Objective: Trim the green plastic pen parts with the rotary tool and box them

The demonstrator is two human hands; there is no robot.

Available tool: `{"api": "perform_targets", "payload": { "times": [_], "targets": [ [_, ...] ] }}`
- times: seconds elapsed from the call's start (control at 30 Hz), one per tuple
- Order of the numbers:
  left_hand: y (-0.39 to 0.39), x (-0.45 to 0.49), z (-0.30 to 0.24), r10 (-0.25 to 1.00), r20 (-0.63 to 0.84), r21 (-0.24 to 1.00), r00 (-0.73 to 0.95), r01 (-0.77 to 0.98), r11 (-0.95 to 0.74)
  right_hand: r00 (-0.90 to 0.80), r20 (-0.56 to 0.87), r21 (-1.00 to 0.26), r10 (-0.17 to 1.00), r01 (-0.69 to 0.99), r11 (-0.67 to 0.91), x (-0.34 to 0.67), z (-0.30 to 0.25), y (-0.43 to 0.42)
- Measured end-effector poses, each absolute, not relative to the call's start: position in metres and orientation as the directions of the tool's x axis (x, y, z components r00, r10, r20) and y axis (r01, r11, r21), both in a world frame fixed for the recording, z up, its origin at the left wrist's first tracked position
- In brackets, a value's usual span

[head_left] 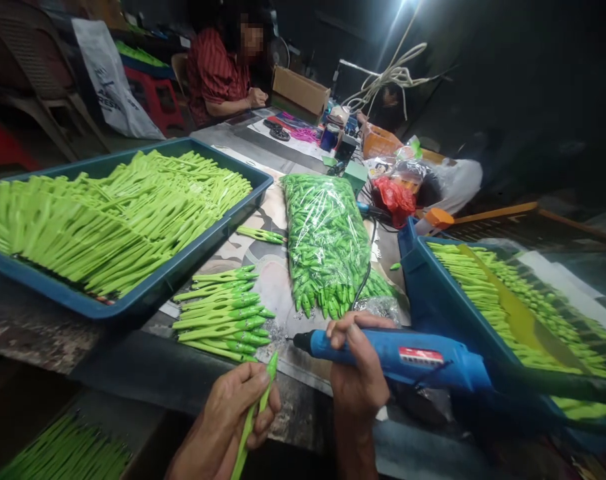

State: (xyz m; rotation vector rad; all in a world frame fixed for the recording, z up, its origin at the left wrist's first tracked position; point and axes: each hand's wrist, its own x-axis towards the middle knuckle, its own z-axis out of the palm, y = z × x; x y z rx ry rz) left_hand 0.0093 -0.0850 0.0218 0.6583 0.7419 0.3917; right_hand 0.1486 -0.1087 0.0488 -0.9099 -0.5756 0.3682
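My left hand is closed around a light green plastic piece with a darker green pointed tip that points up and away. In my right hand is a blue electric screwdriver, held level with its bit toward the left, apart from the green piece. Just beyond my left hand, a row of similar green pieces lies on the table, their darker tips to the right. A clear plastic bag full of small green pointed parts lies in the middle. Tiny screws appear scattered near the screwdriver's bit.
On the left, a blue tray holds heaped light green pieces. A blue crate with more green pieces stands on the right. Across the table sits a person in a red shirt, by a cardboard box. Cables hang at the back.
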Motion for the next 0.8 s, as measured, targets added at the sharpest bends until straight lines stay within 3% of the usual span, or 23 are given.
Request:
{"api": "perform_targets", "payload": {
  "times": [0.3, 0.57, 0.8],
  "targets": [
    [-0.088, 0.030, 0.017, 0.569, -0.520, 0.534, 0.637, -0.278, 0.799, 0.741, 0.402, -0.788, 0.538, -0.019, 0.615, 0.142, 0.067, -0.128],
    [-0.087, 0.031, 0.022, 0.599, -0.500, 0.598, 0.626, -0.251, 0.761, 0.697, 0.422, -0.789, 0.579, -0.033, 0.614, 0.135, 0.073, -0.137],
    [-0.088, 0.030, 0.021, 0.571, -0.514, 0.574, 0.640, -0.237, 0.783, 0.705, 0.395, -0.796, 0.589, -0.057, 0.602, 0.132, 0.076, -0.139]
  ]
}}
